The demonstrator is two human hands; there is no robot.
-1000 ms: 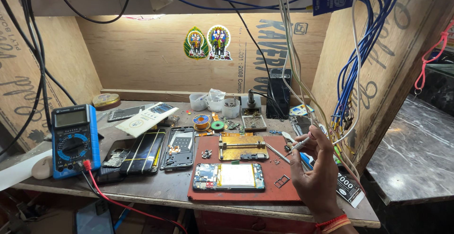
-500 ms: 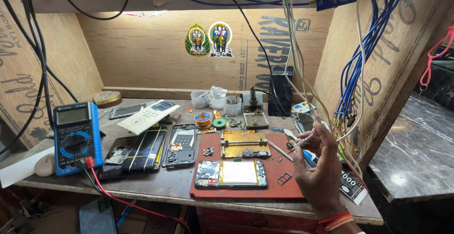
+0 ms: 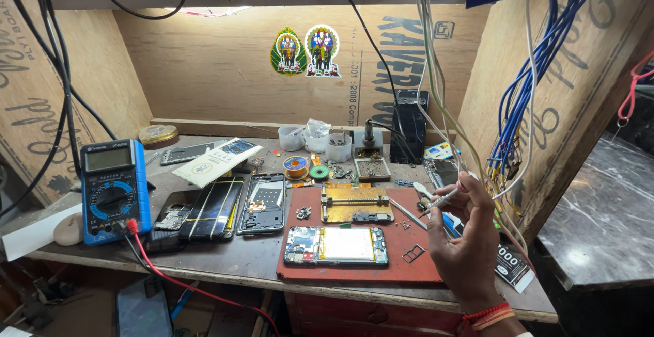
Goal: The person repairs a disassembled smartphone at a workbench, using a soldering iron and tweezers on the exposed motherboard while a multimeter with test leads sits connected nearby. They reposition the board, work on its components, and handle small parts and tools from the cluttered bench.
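Single head view; looks down, forward over workbench (image 3: 225, 259); near.

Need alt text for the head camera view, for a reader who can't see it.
A person's right hand pinches a thin metal tool in its fingers above the right side of a cluttered wooden workbench. An opened phone lies on a red mat, with a blue multimeter at far left.
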